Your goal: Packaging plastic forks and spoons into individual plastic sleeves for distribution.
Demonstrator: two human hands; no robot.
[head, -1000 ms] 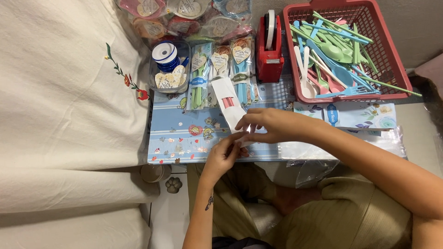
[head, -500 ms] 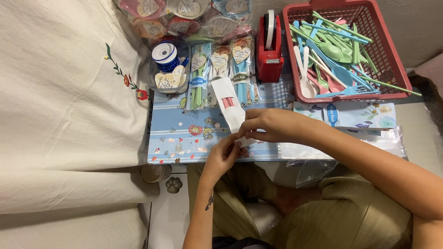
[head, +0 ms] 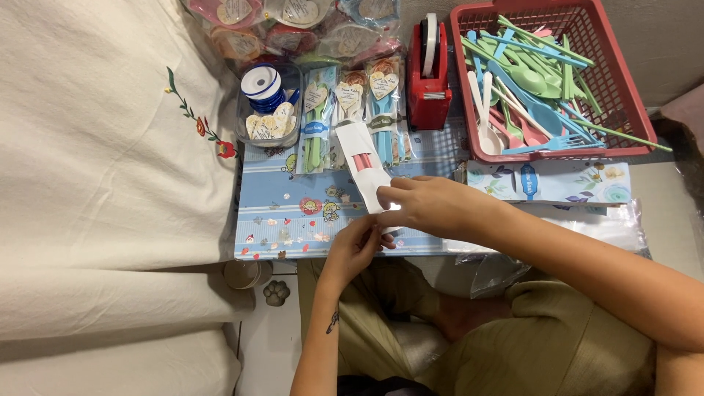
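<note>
Fingers (head: 389,198) pinch white packet (head: 363,165); red basket (head: 623,143) holds plastic cutlery (head: 528,73).

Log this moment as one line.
left hand: pinching packet end | right hand: holding white paper cutlery packet | over blue patterned board

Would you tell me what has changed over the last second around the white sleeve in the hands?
Very little: both hands, left hand and right hand, still hold the white sleeve, which tilted slightly. The red basket and tape dispenser stayed put.
</note>
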